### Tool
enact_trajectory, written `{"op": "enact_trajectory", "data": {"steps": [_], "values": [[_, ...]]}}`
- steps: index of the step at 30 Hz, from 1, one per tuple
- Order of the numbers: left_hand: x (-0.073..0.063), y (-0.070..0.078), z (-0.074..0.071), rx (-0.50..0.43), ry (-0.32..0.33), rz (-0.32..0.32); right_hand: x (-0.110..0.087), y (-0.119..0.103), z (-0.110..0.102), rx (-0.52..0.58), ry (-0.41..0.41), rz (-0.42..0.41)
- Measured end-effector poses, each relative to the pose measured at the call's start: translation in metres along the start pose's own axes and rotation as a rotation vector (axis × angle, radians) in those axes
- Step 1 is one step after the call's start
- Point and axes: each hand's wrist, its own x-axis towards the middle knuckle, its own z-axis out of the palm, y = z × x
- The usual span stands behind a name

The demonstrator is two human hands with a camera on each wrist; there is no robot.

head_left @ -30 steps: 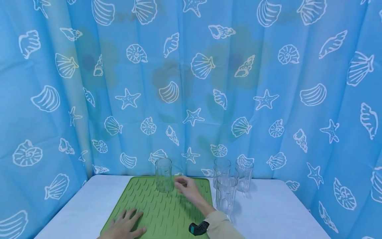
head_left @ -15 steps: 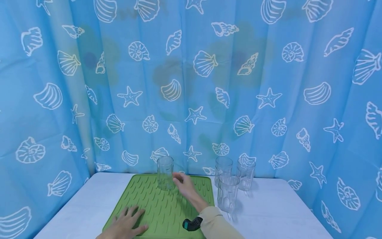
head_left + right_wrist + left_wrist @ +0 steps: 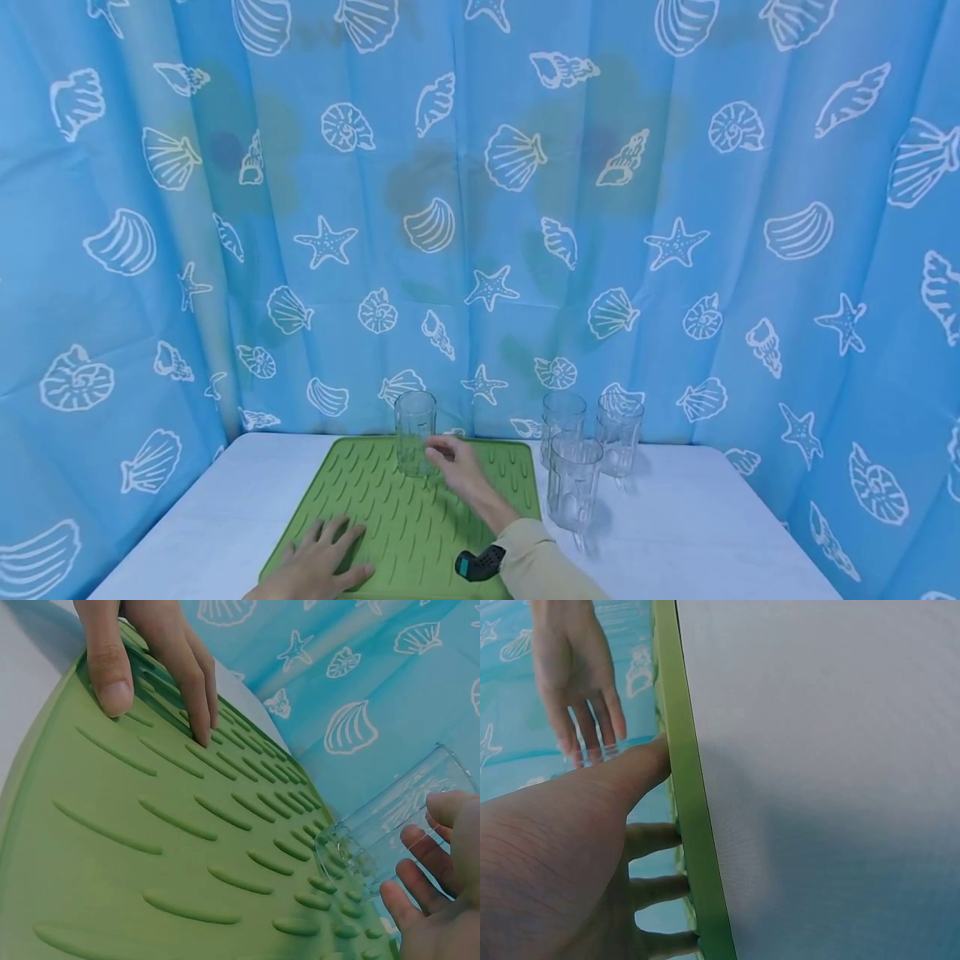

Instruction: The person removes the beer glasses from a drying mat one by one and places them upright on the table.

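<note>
A clear drinking glass (image 3: 411, 437) stands upright on the far part of a green ridged mat (image 3: 405, 533). My right hand (image 3: 459, 468) is at the glass's right side, its fingertips overlapping the glass in the head view. In the right wrist view the thumb and loosely bent fingers (image 3: 431, 859) lie beside the glass (image 3: 405, 802); whether they touch it is hard to tell. Near the mat's front left, my left hand (image 3: 318, 560) rests flat with fingers spread. The left wrist view shows its fingers (image 3: 656, 889) against the mat's edge (image 3: 694, 825).
Right of the mat, three more clear glasses stand close together on the white table (image 3: 697, 533): a near one (image 3: 573, 487), a back left one (image 3: 562, 410) and a back right one (image 3: 621, 429). A blue shell-patterned curtain (image 3: 480, 208) hangs behind and at both sides.
My right hand has moved left, from a small gap beside the glass on the mat to its side. The left hand has stayed on the mat. The head view has shifted slightly.
</note>
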Motion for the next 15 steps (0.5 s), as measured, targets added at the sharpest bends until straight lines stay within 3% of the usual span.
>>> {"op": "enact_trajectory", "data": {"steps": [6, 11, 15], "values": [[0.0003, 0.0003, 0.0002, -0.001, 0.003, 0.002, -0.0012, 0.0015, 0.0000, 0.038, 0.029, -0.024], [0.0003, -0.0009, 0.0004, -0.004, 0.005, 0.010, -0.0026, 0.0032, 0.0019, 0.053, 0.067, -0.104], [-0.0011, -0.0008, -0.0006, -0.016, 0.001, 0.010, -0.0025, 0.0065, 0.0028, 0.109, 0.029, -0.135]]}}
